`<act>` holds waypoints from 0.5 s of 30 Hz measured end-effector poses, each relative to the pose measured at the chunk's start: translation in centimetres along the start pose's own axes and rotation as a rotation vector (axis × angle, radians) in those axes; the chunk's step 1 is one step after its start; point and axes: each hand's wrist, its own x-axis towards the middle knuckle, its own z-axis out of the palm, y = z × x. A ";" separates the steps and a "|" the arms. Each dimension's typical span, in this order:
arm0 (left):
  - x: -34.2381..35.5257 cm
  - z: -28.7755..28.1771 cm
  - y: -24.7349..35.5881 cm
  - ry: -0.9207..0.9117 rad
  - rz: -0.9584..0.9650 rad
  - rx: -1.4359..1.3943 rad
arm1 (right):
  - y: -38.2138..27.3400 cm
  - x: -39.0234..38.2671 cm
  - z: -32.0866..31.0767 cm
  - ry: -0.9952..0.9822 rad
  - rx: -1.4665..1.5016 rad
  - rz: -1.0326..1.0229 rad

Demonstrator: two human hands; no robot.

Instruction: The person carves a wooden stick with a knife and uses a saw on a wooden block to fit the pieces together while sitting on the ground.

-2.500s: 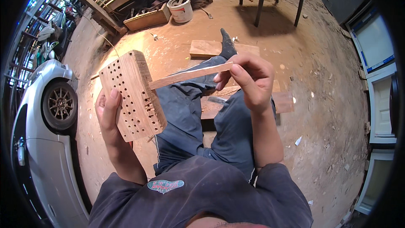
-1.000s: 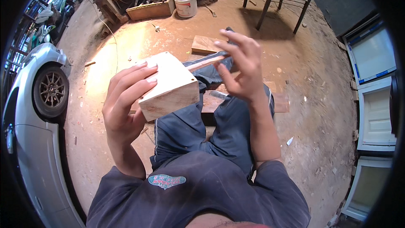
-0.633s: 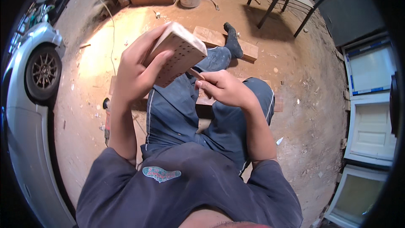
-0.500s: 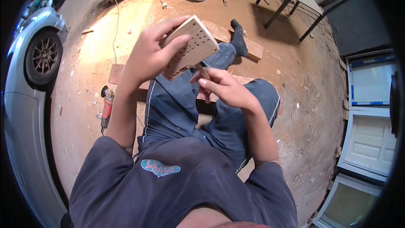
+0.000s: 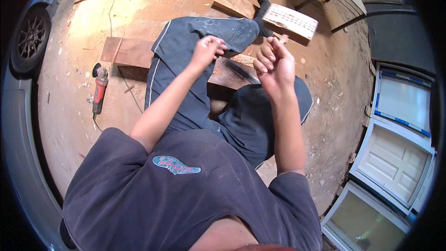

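- Far right on the dirt floor, beside the person's dark-socked foot point(image 5: 263, 5), lies the perforated wooden block point(image 5: 291, 20): a pale, flat-faced slab dotted with rows of small round holes, well apart from both hands.
- Nearer, the left hand point(image 5: 206, 50) is raised over the left knee, fingers curled loosely inward, and holds nothing that can be seen.
- Just to its right the right hand point(image 5: 276, 60) is half-closed, fingers bent together; a small pale tip shows at its far edge (whether it is a held stick cannot be told).
- Between the hands, lower down, a dark grey strip point(image 5: 241, 70), long and thin, rests on a reddish plank point(image 5: 139, 53) that runs under the legs.
- Dusty dark trousers point(image 5: 195, 42) with a pale side stripe cover the bent knees; the shirt is dark and soft.
- Left of the legs a red angle grinder point(image 5: 99, 90) lies on the sawdust-strewn ground, its cord trailing.
- Another rough board point(image 5: 234, 3) lies far off near the foot.
- At the far left edge, a silver car's wheel point(image 5: 29, 37) shows.
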 end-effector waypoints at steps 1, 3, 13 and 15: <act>-0.1 0.1 -1.9 -0.017 -0.054 -0.022 | 0.0 0.2 0.1 -0.013 0.026 0.022; 0.2 0.8 -3.4 -0.044 0.069 -0.007 | 0.0 0.7 0.0 0.068 0.180 0.121; 0.3 1.6 -2.2 -0.018 0.115 0.105 | 0.3 0.3 1.6 0.056 0.103 -0.012; 0.3 1.5 -2.3 -0.018 0.127 0.113 | 0.5 0.8 0.9 0.032 0.104 0.099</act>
